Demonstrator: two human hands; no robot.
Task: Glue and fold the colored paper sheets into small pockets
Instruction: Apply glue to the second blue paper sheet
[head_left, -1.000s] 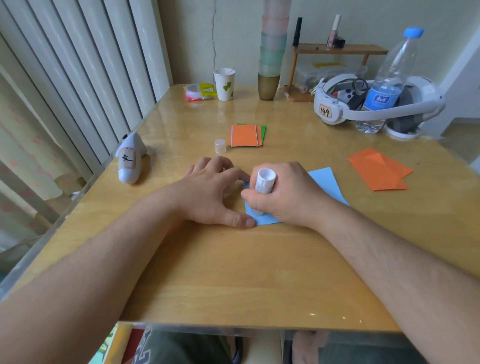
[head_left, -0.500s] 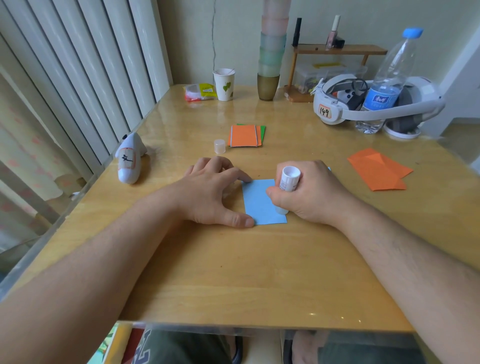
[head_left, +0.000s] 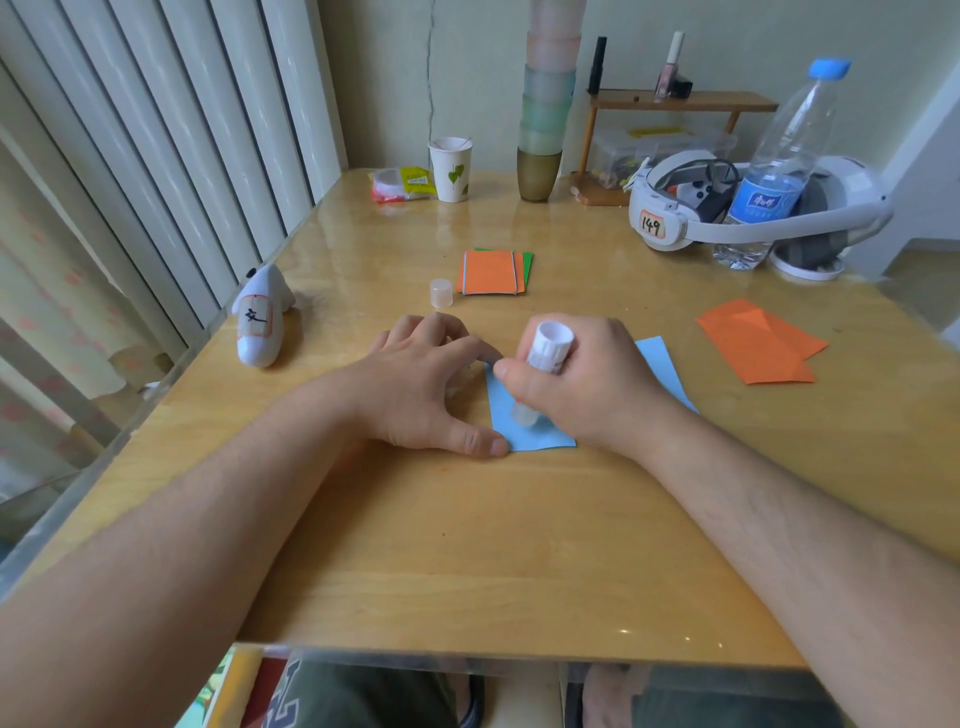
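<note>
- My right hand (head_left: 582, 384) is wrapped around the uncapped glue stick (head_left: 543, 364), fingers clenched on its barrel, with the glue end pressed down onto the blue paper sheet (head_left: 535, 434) near its left edge.
- My left hand (head_left: 421, 389) holds nothing; its fingers are spread and lie flat, index finger and thumb pinning the sheet's left edge to the worktop (head_left: 467, 545).
- The blue sheet lies in the middle of the worktop, mostly under my right hand, one corner poking out far right of it.
- Done, as I judge it: the small stack of folded pockets (head_left: 493, 273), orange on top with green showing beneath, beyond my hands.
- In hand: gluing this blue sheet. It looks unfolded, so folding and pressing are still ahead.
- Left to do: the orange sheets (head_left: 758, 343) on the right, which appear creased but not yet made up.
- The glue cap (head_left: 441, 292) stands just left of the finished stack, waiting to go back on.
</note>
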